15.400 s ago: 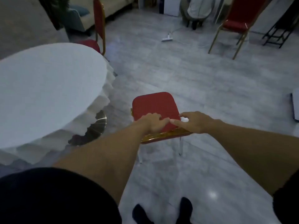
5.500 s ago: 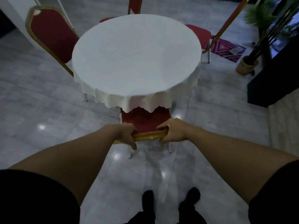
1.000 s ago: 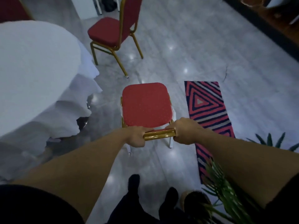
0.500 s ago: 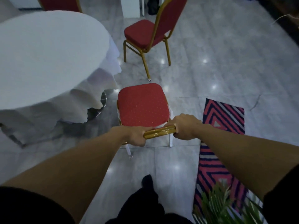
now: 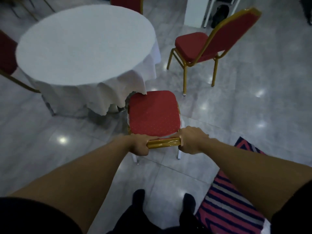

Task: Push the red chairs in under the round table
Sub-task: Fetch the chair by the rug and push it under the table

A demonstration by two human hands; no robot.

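A red chair (image 5: pixel 152 114) with a gold frame stands right in front of me, its seat facing the round table (image 5: pixel 84 44) draped in a white cloth. Its front corner touches the hanging cloth at the table's near right edge. My left hand (image 5: pixel 139 146) and my right hand (image 5: pixel 192 141) both grip the gold top rail of its backrest. A second red chair (image 5: pixel 207 46) stands free on the floor to the right of the table, turned toward it. Parts of two more red chairs show at the far side (image 5: pixel 126 3) and at the left edge (image 5: pixel 6 54).
A striped red and dark rug (image 5: pixel 233 205) lies on the tiled floor at my right foot. A white cabinet (image 5: pixel 195 10) with a dark bag beside it stands at the back right. My feet (image 5: pixel 163 198) are just behind the chair.
The view has swung left and the held chair has turned toward the table; its seat now reaches the tablecloth. Both hands keep the same hold on the top rail.
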